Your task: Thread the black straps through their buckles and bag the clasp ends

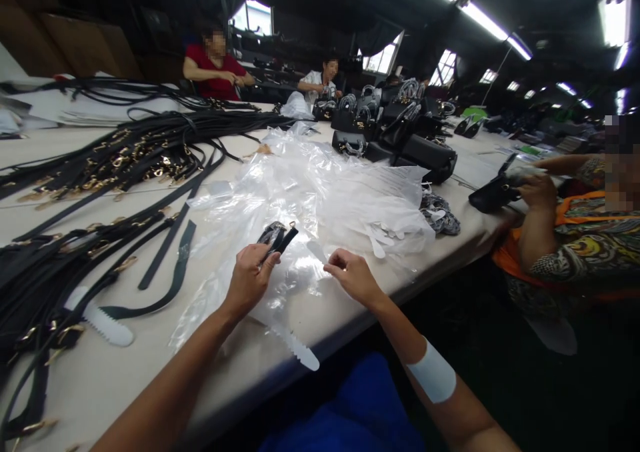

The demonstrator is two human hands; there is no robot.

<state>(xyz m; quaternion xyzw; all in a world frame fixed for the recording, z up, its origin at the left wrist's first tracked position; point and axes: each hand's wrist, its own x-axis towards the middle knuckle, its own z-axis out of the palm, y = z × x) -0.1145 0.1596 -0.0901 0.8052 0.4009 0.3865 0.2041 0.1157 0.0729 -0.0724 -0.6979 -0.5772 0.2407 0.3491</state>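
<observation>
The left hand [249, 280] is gripping a folded black strap [277, 237] over the heap of clear bags [325, 192] while the right hand [351, 275] is pinching plastic beside it, seemingly bagging the strap; opening a bag's mouth looks needed next

Left hand [249, 280] in closed grip, right hand [353, 276] pinching, forearms extended

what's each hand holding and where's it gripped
The left hand pinches a folded black strap at its lower end. The right hand pinches the clear plastic sheet near its edge.
</observation>
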